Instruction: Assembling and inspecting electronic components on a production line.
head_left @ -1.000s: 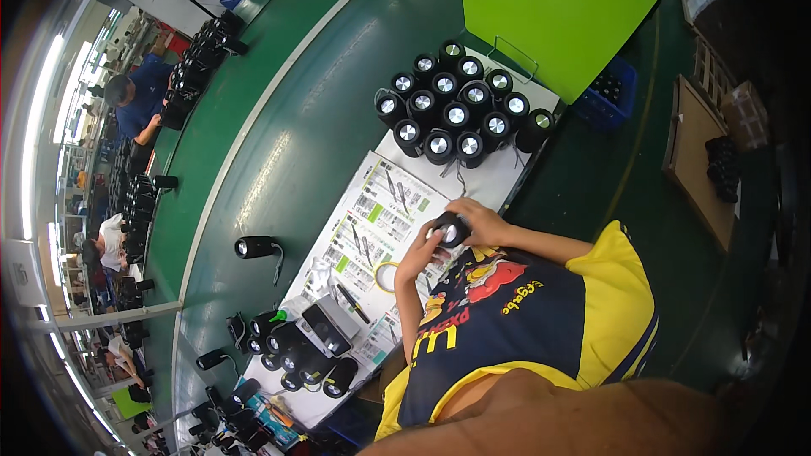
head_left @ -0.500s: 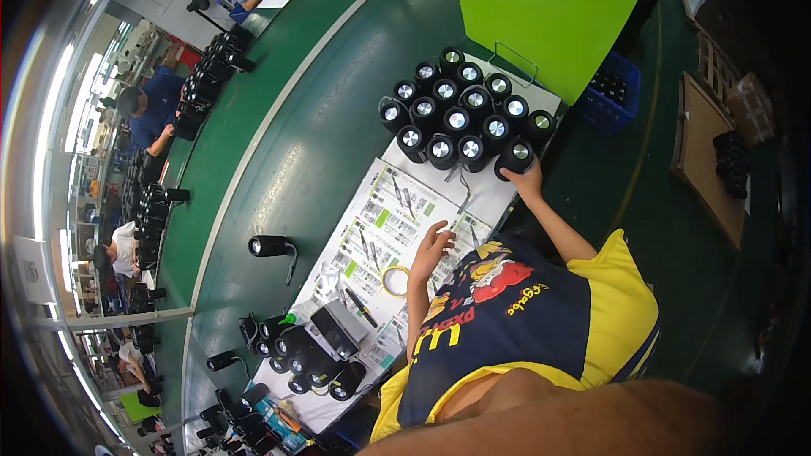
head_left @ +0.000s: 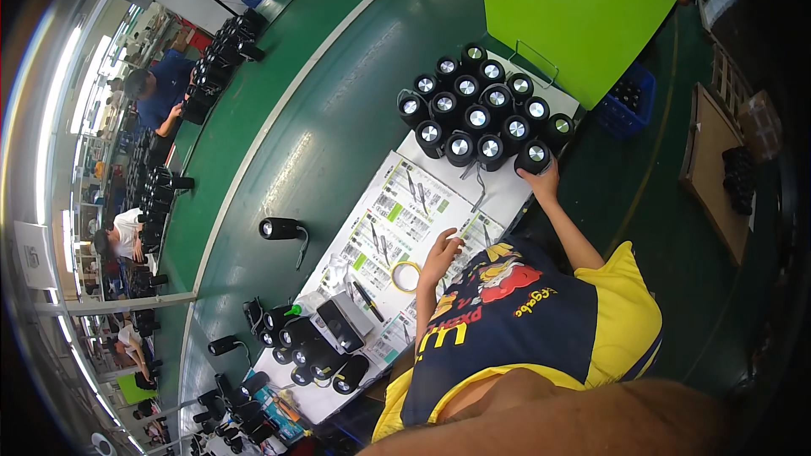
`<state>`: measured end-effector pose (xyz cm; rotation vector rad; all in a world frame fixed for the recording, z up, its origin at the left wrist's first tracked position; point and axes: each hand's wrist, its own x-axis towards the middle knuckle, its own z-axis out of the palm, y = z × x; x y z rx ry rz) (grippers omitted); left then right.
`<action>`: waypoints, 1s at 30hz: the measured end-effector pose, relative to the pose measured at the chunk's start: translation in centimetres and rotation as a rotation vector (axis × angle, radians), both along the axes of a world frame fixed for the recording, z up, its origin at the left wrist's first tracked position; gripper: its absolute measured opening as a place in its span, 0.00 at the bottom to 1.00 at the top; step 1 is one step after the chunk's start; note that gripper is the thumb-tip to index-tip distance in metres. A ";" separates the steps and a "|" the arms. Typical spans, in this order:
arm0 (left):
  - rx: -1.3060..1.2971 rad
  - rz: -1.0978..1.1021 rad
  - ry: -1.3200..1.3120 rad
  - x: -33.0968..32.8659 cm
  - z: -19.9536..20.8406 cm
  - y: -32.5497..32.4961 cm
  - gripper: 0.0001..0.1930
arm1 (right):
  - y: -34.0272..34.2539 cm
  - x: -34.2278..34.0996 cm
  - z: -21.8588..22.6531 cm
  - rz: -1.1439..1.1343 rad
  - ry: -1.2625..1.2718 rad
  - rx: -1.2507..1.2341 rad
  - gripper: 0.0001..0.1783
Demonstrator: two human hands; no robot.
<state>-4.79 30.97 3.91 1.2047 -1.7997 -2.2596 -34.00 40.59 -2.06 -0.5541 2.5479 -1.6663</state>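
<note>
At the near right corner of a group of upright black cylindrical speakers (head_left: pixel 478 117), my right hand (head_left: pixel 543 181) wraps its fingers round one black speaker (head_left: pixel 533 156) with a silver disc on its top end. That speaker stands upright beside its neighbours. Over the printed sheets (head_left: pixel 408 203) in front of me hovers my left hand (head_left: pixel 441 255), empty, its fingers loosely bent and apart. A roll of yellow tape (head_left: pixel 405 277) lies close to its wrist. Thin grey straps hang from some speakers.
A green board (head_left: pixel 583 8) rises behind the speakers. One speaker (head_left: pixel 281 229) lies on the green conveyor. More speakers (head_left: pixel 325 359), a dark pen (head_left: pixel 368 302) and an open box (head_left: pixel 340 323) occupy the left side. A blue crate (head_left: pixel 627 100) sits right; co-workers (head_left: pixel 160 89) sit across.
The whole view has shifted slightly, moving the scene a little to the right in the picture. My right hand stays on the same speaker; my left hand remains above the sheets.
</note>
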 end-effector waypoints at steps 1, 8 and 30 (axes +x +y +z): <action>0.002 -0.002 0.000 0.0 -0.1 -0.3 0.22 | 0.1 -0.2 -0.1 -0.001 0.004 0.006 0.44; -0.059 -0.040 -0.023 0.3 -0.6 -2.2 0.23 | 0.1 -0.8 -0.6 0.032 -0.050 -0.053 0.45; -1.286 0.795 -1.058 13.1 4.4 -29.3 0.36 | 3.3 -0.6 -7.7 -0.050 -0.229 0.034 0.43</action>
